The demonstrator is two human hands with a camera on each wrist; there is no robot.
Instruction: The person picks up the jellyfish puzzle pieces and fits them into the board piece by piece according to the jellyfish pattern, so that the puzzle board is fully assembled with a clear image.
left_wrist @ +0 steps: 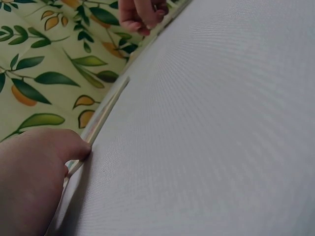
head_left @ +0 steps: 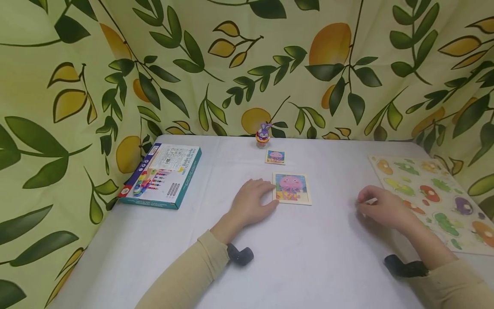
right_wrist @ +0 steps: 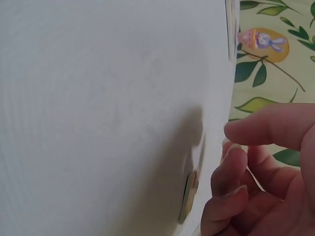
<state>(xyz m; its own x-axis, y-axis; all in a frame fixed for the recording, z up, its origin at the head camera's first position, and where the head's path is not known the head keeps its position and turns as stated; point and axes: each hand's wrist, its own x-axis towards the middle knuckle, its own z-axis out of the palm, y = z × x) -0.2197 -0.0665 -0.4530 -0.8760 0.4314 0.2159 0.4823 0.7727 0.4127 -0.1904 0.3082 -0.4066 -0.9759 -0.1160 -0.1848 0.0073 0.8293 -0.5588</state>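
Note:
A square jigsaw puzzle (head_left: 291,188) with a pink jellyfish picture lies flat on the white table. My left hand (head_left: 252,201) rests beside it, thumb and fingertips touching its left edge. In the left wrist view, the thumb (left_wrist: 76,147) is against the thin edge of the puzzle board (left_wrist: 106,110). Further right, my right hand (head_left: 384,208) hovers just above the table, loosely curled. Between its fingertips (right_wrist: 231,152) I see nothing held. Below them, in the right wrist view, a small wooden-edged piece (right_wrist: 188,199) lies on the cloth; the hand hides it in the head view.
Behind the puzzle lie a small jellyfish picture card (head_left: 275,157) and a purple rabbit figurine (head_left: 263,135). A boxed toy set (head_left: 162,176) sits at the left. On the right, a vegetable picture board (head_left: 436,193) extends partly under the right arm. Patterned cloth (head_left: 247,77) walls the table.

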